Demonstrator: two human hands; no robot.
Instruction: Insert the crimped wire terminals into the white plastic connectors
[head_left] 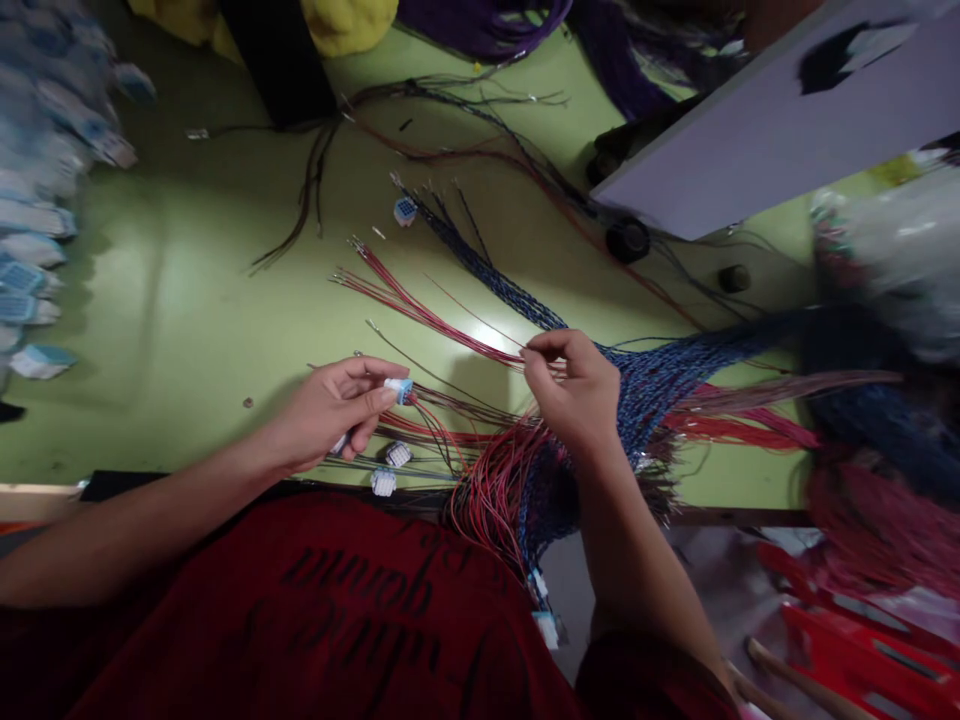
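Note:
My left hand [330,410] pinches a small white and blue connector [400,388] that has thin wires trailing from it to the right. My right hand [574,385] is closed in a pinch on a thin red wire [420,312] from a fan of red wires lying on the green table [187,320]. A bundle of twisted blue wires [495,270] runs under and past my right hand. Two more white connectors [390,467] lie near the table's front edge, below my left hand.
Several white and blue connectors [30,270] are heaped at the left edge. A single connector [405,210] lies mid-table. A grey board [765,130] slants at the upper right, with purple wire bundles [487,25] behind. Thick red and blue harnesses [862,450] pile at right.

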